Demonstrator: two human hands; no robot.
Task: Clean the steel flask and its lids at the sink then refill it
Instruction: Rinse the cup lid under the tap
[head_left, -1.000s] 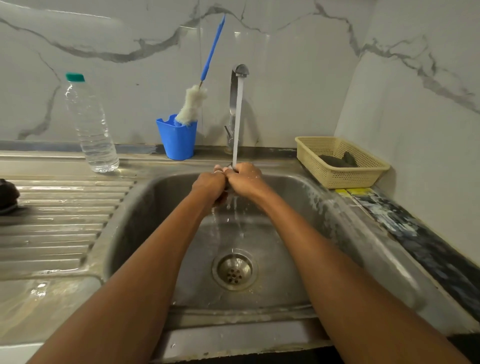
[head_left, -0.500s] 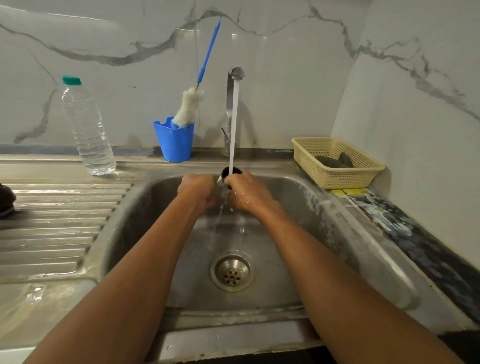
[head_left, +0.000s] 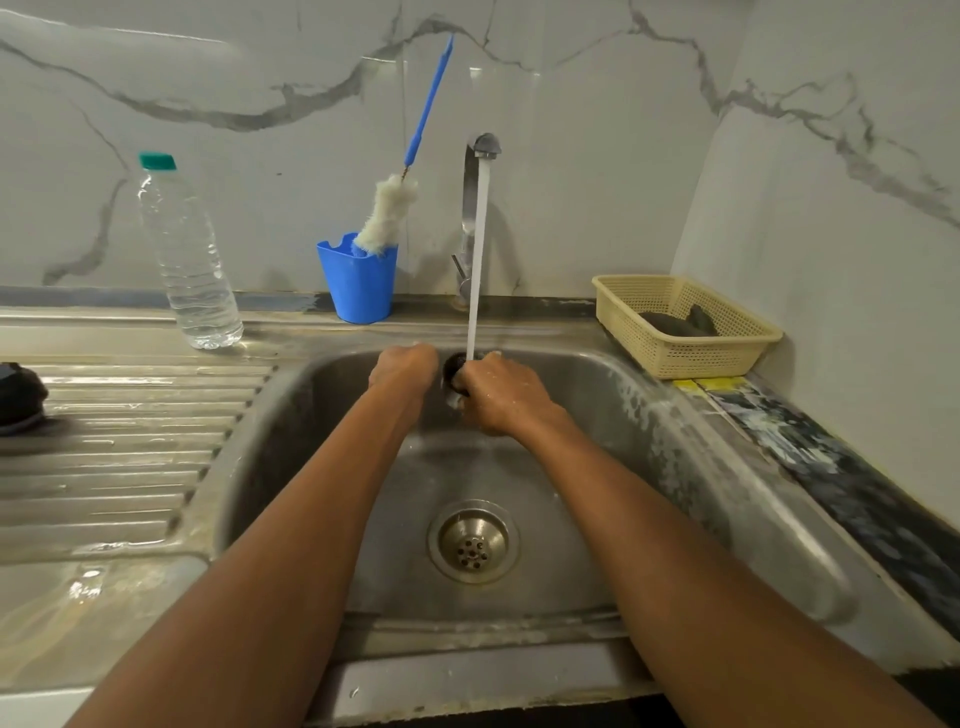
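Near the sink's (head_left: 561, 366) back wall, a flask (head_left: 456, 370) is being gripped by the right hand (head_left: 501, 397); the left hand's (head_left: 404, 366) hold cannot be told.

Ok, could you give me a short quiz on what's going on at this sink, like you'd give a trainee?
1. True or false: water from the tap is falling on the steel piece held between the left hand and the right hand.
2. Where does the bottle brush stand? A) in the yellow basket B) in the blue cup C) in the sink basin
3. Fill in: the clear plastic bottle stands to the ___ of the blue cup.
Key: 1 true; 2 B; 3 left.
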